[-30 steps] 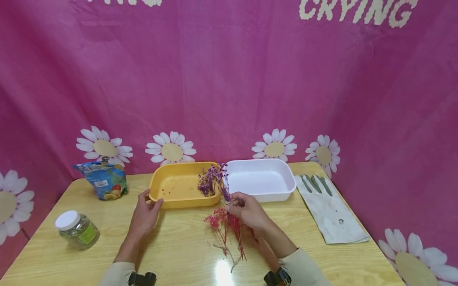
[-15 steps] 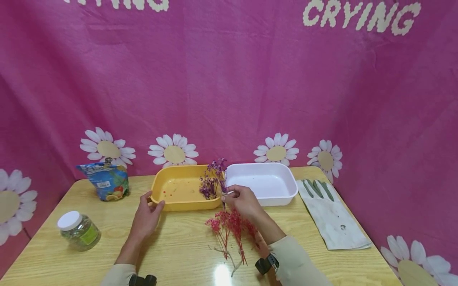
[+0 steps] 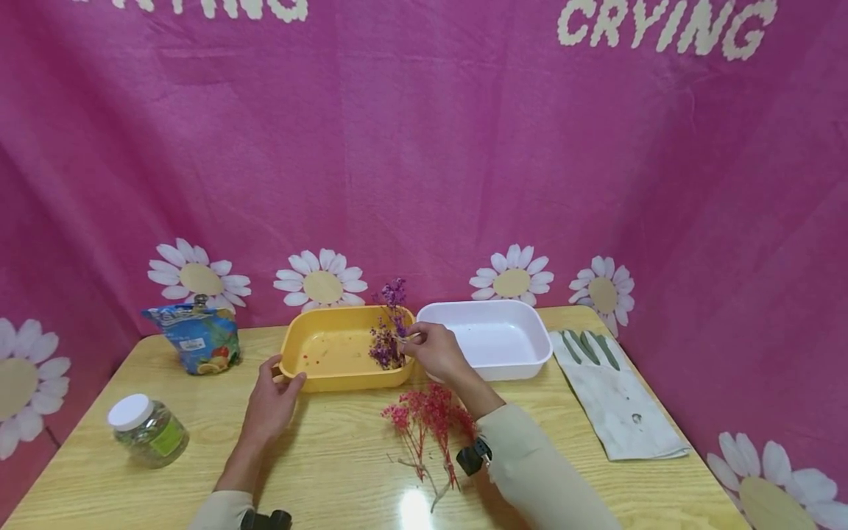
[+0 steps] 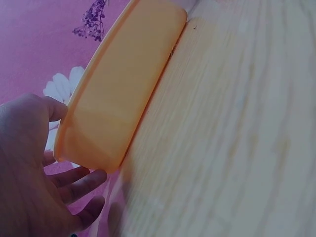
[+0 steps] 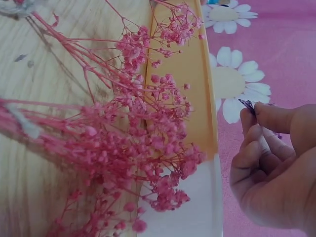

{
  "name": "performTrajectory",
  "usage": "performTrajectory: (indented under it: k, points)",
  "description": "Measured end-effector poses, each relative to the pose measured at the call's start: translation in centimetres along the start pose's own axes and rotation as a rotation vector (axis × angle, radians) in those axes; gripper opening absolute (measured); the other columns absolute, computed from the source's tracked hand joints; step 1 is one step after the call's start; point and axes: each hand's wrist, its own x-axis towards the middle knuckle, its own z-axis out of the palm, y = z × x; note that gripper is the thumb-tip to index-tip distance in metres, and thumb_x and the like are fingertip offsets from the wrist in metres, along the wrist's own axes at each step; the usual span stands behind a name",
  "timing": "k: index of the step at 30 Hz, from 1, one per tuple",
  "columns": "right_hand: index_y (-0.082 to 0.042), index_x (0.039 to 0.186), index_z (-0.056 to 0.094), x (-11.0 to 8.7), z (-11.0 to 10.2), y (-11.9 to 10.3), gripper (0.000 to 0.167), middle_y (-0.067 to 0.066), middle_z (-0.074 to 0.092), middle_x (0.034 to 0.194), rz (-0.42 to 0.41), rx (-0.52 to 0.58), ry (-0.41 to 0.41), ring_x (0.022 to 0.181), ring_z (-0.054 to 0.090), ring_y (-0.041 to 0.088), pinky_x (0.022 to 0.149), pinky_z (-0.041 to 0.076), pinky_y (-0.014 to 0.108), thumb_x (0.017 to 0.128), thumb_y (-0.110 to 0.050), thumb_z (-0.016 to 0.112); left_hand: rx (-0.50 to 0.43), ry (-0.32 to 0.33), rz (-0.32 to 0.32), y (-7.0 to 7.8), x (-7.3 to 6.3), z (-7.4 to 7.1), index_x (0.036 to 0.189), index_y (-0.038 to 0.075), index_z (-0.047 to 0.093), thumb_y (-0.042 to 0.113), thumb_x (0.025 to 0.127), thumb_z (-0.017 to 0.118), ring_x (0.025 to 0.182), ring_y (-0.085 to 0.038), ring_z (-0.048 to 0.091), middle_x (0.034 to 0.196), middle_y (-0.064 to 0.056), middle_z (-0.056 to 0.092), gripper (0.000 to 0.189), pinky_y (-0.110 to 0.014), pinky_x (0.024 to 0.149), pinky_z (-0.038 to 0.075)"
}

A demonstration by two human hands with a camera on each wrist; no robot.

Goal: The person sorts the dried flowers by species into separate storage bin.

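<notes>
My left hand (image 3: 270, 401) grips the left front corner of a yellow tray (image 3: 351, 382); in the left wrist view its thumb lies over the rim and the fingers are spread at the outer wall. Between thumb and fingertips my right hand (image 3: 439, 355) pinches the stems of a sprig of purple dried flowers (image 3: 394, 293), held upright over the tray's right end. More purple dried flowers (image 3: 383, 347) lie in that end, partly overlapped by the held ones. Tied bunches of pink dried flowers (image 3: 433, 414) lie on the table below my right forearm.
A white tray (image 3: 523, 370) stands right of the yellow one. Farther right lies a folded whitish cloth (image 3: 616, 412) with several long green pieces (image 3: 589, 347) at its far end. A white-lidded jar (image 3: 151, 434) and a blue pouch (image 3: 202, 340) stand at left.
My right hand has moved left and away from me, carrying the purple flowers from beside the tray's front right corner to over its right end. The left hand keeps its place.
</notes>
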Motion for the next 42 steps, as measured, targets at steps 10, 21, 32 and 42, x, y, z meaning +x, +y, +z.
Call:
performTrajectory:
  k: [10, 21, 32, 42]
  points:
    - [-0.007, 0.113, 0.068, 1.1, 1.2, -0.8, 0.031, 0.007, 0.072, 0.094, 0.03, -0.041, 0.022, 0.084, 0.066, 0.022, 0.068, 0.051, 0.029, 0.086, -0.02, 0.073, 0.016, 0.032, 0.014, 0.0, 0.0, -0.2, 0.15, 0.005, 0.025, 0.033, 0.099, 0.052, 0.117, -0.031, 0.056, 0.141, -0.02, 0.044, 0.064, -0.041, 0.093, 0.047]
    - [-0.011, 0.111, 0.071, 0.7, 0.8, 0.2, 0.024, 0.001, 0.071, 0.084, -0.08, -0.169, 0.059, 0.064, 0.057, 0.012, 0.055, 0.042, 0.025, 0.089, -0.021, 0.07, 0.03, 0.046, 0.025, 0.1, 0.0, -0.1, 0.151, 0.005, 0.025, 0.032, 0.098, 0.053, 0.115, -0.031, 0.057, 0.14, -0.02, 0.044, 0.065, -0.04, 0.092, 0.047]
    - [-0.014, 0.108, 0.07, -1.4, -0.2, 1.2, 0.019, 0.002, 0.071, 0.087, -0.156, -0.093, 0.075, 0.076, 0.063, 0.012, 0.061, 0.047, 0.025, 0.089, -0.019, 0.067, 0.028, 0.045, 0.019, 0.0, 0.1, 0.1, 0.152, 0.006, 0.023, 0.034, 0.098, 0.052, 0.115, -0.031, 0.057, 0.141, -0.02, 0.044, 0.067, -0.038, 0.091, 0.048]
    - [-0.012, 0.106, 0.069, -3.3, -0.5, 2.7, 0.017, 0.002, 0.069, 0.086, -0.17, -0.051, 0.072, 0.073, 0.062, 0.015, 0.058, 0.047, 0.024, 0.089, -0.014, 0.067, 0.012, 0.024, 0.003, 0.2, -0.2, -0.1, 0.152, 0.005, 0.02, 0.033, 0.099, 0.051, 0.121, -0.033, 0.053, 0.143, -0.022, 0.041, 0.068, -0.045, 0.098, 0.046]
